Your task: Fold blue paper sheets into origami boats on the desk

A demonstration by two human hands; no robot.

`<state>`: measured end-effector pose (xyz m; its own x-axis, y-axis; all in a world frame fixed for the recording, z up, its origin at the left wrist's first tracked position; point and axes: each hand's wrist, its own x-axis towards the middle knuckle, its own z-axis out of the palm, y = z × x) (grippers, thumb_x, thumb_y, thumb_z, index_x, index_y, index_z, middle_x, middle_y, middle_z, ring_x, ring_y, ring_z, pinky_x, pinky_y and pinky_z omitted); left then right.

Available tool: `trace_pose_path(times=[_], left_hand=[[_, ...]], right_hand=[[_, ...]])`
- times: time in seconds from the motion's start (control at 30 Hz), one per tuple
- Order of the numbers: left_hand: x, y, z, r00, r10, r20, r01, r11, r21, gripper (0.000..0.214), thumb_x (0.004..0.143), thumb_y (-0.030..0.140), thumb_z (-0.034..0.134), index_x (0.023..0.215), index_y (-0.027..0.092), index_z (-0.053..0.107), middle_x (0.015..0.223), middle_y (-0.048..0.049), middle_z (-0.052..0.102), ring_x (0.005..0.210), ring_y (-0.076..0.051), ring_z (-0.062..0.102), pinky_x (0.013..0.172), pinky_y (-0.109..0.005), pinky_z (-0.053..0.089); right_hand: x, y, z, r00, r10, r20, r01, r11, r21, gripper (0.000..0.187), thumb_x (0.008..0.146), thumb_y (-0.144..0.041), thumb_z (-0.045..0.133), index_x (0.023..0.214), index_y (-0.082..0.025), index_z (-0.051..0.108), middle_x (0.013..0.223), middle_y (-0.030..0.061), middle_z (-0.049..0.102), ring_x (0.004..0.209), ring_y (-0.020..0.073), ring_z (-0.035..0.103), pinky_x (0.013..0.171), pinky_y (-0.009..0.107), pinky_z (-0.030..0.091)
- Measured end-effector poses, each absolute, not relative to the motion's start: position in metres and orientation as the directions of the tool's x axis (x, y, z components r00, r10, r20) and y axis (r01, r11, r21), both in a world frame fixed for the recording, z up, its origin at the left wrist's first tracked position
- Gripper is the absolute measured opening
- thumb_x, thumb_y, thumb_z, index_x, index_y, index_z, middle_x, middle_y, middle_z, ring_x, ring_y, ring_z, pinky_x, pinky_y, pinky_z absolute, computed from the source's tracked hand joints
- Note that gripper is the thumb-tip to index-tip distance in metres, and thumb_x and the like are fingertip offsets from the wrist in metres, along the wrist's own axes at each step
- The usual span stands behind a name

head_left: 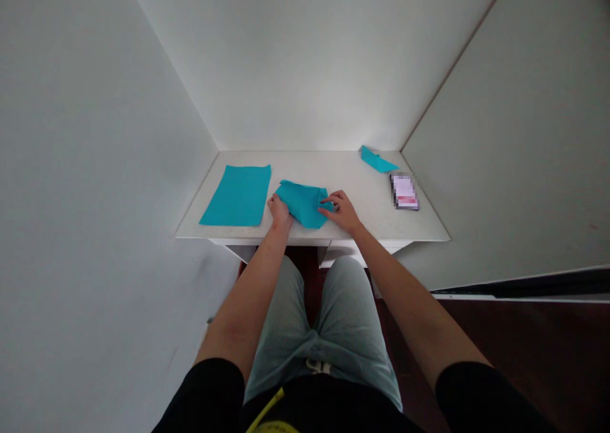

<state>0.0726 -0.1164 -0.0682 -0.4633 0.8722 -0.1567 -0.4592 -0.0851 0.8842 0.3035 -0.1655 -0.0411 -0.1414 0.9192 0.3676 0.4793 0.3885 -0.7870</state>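
A partly folded piece of turquoise paper (305,206) lies at the middle of the white table, near its front edge. My left hand (279,211) is closed on the paper's left edge, its fingers curled in. At the opposite end, my right hand (342,212) has its thumb and forefinger around the right corner, where a small flap shows; the exact contact is hard to make out. Left of the hands, a flat turquoise sheet (241,196) rests on the table. A folded paper boat (377,160) of the same colour sits at the back right.
A phone (405,192) with a blurred screen lies by the right edge of the white table (366,220). Walls close in the table at the left, back and right. Below the tabletop is a white drawer front (344,249), close to my knees.
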Motion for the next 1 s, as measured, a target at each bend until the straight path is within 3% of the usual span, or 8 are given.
trace_pose_path(times=[0.17, 0.27, 0.47, 0.63, 0.7, 0.87, 1.0], left_hand=[[0.073, -0.121, -0.057, -0.520, 0.820, -0.241, -0.465, -0.035, 0.884, 0.026, 0.106, 0.044, 0.050, 0.106, 0.020, 0.060, 0.096, -0.0060, 0.071, 0.097, -0.019, 0.071, 0.086, -0.032, 0.057], [0.076, -0.126, -0.051, -0.510, 0.826, -0.238, -0.463, -0.031, 0.886, 0.027, 0.103, 0.049, 0.053, 0.106, 0.022, 0.058, 0.096, -0.0048, 0.070, 0.095, -0.019, 0.071, 0.083, -0.031, 0.056], [0.061, -0.142, -0.037, -0.386, 0.897, -0.214, -0.501, -0.010, 0.865, 0.023, 0.094, 0.039, 0.058, 0.112, 0.025, 0.051, 0.089, 0.0006, 0.065, 0.077, -0.015, 0.068, 0.074, -0.027, 0.054], [0.036, -0.157, -0.031, -0.265, 0.963, 0.044, -0.296, -0.125, 0.947, 0.057, 0.073, 0.025, 0.085, 0.117, 0.027, 0.048, 0.107, -0.0015, 0.070, 0.093, -0.015, 0.071, 0.086, -0.029, 0.058], [0.033, -0.159, -0.030, -0.254, 0.964, 0.071, -0.228, -0.131, 0.965, 0.063, 0.068, 0.023, 0.091, 0.115, 0.026, 0.049, 0.109, -0.0016, 0.069, 0.094, -0.015, 0.071, 0.087, -0.029, 0.059], [0.033, -0.156, -0.029, -0.278, 0.961, 0.000, -0.260, -0.076, 0.963, 0.058, 0.078, 0.033, 0.093, 0.120, 0.024, 0.053, 0.105, -0.0028, 0.068, 0.091, -0.017, 0.072, 0.078, -0.029, 0.062], [0.031, -0.156, -0.030, -0.253, 0.967, 0.012, -0.216, -0.068, 0.974, 0.052, 0.081, 0.033, 0.091, 0.122, 0.023, 0.060, 0.099, -0.0014, 0.068, 0.083, -0.015, 0.070, 0.068, -0.025, 0.059]], right_hand=[[0.306, -0.157, -0.047, -0.038, 0.932, 0.359, 0.490, 0.331, -0.806, 0.054, 0.100, -0.075, 0.054, 0.085, -0.025, 0.069, 0.090, 0.0049, 0.065, 0.085, 0.0233, 0.060, 0.085, 0.041, 0.054], [0.308, -0.155, -0.048, 0.027, 0.935, 0.353, 0.478, 0.298, -0.826, 0.056, 0.100, -0.078, 0.050, 0.088, -0.026, 0.067, 0.086, 0.0040, 0.066, 0.085, 0.0238, 0.060, 0.086, 0.040, 0.053], [0.308, -0.155, -0.045, 0.089, 0.918, 0.386, 0.418, 0.317, -0.851, 0.059, 0.099, -0.079, 0.052, 0.101, -0.024, 0.074, 0.104, 0.0095, 0.070, 0.094, 0.0257, 0.064, 0.087, 0.042, 0.058], [0.307, -0.155, -0.046, 0.097, 0.930, 0.356, 0.397, 0.292, -0.870, 0.057, 0.096, -0.077, 0.057, 0.103, -0.024, 0.075, 0.102, 0.0087, 0.074, 0.095, 0.0256, 0.065, 0.087, 0.041, 0.059], [0.307, -0.155, -0.047, 0.101, 0.938, 0.330, 0.382, 0.270, -0.884, 0.055, 0.095, -0.076, 0.060, 0.103, -0.024, 0.075, 0.100, 0.0080, 0.074, 0.093, 0.0252, 0.066, 0.083, 0.040, 0.059], [0.311, -0.154, -0.050, 0.122, 0.957, 0.262, 0.270, 0.222, -0.937, 0.055, 0.088, -0.077, 0.068, 0.099, -0.024, 0.073, 0.087, 0.0042, 0.072, 0.080, 0.0224, 0.065, 0.071, 0.036, 0.058], [0.317, -0.152, -0.051, 0.173, 0.954, 0.246, 0.201, 0.211, -0.957, 0.058, 0.082, -0.081, 0.071, 0.096, -0.024, 0.072, 0.082, 0.0022, 0.070, 0.076, 0.0220, 0.063, 0.072, 0.037, 0.059]])
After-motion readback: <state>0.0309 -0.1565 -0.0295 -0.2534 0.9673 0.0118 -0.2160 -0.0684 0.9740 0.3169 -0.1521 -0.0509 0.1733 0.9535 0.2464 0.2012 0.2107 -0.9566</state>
